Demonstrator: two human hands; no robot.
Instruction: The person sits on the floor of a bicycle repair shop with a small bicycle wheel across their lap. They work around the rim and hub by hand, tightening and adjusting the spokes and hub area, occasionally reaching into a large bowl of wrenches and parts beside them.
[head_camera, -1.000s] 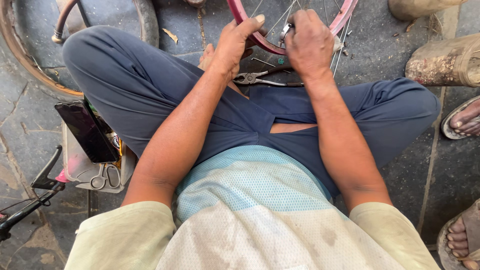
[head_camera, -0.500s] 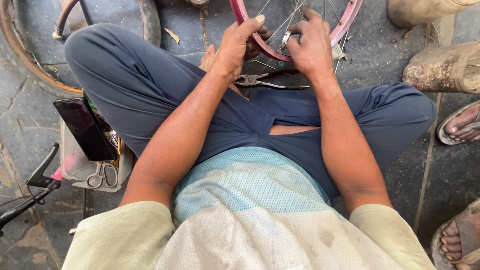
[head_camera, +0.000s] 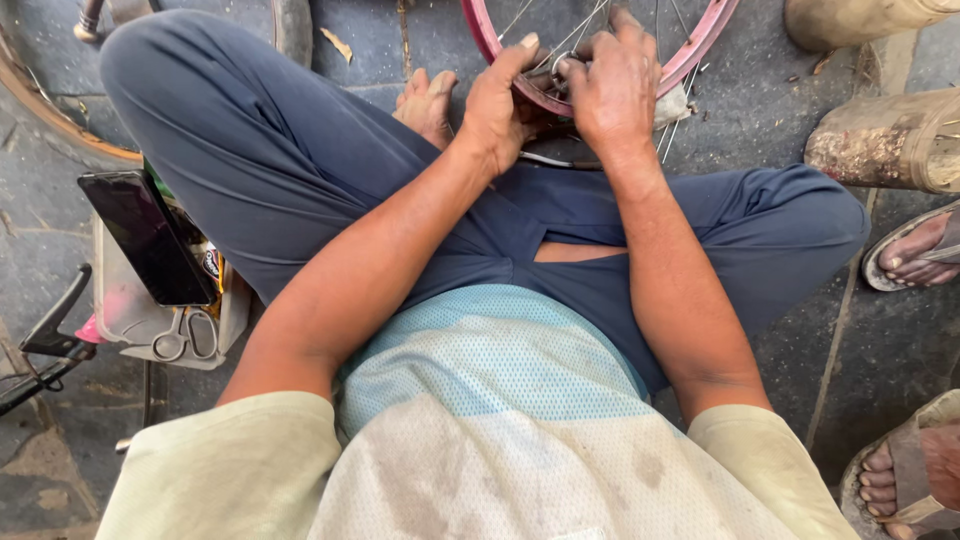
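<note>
I sit cross-legged on a stone floor with a red bicycle wheel rim (head_camera: 700, 55) lying in front of my legs. My left hand (head_camera: 497, 105) grips the near edge of the rim, thumb up along it. Pressed against the same spot, my right hand (head_camera: 615, 85) closes its fingers around a small round metal tool (head_camera: 563, 68) set on a spoke at the rim. Thin steel spokes (head_camera: 668, 125) fan out across the rim. A pair of pliers (head_camera: 555, 160) lies on the floor under my hands, mostly hidden.
At my left knee stands a small tray (head_camera: 135, 325) with a black phone (head_camera: 145, 240) and scissors (head_camera: 185, 335). A black bicycle brake lever (head_camera: 50, 340) pokes in at the left edge. Other people's sandalled feet (head_camera: 915, 255) and mud-caked boots (head_camera: 880, 140) sit at the right.
Both hands and the rim sit lower and nearer in the view as my head tilted. My right hand has closed tighter over the tool at the spoke; my left stays on the rim.
</note>
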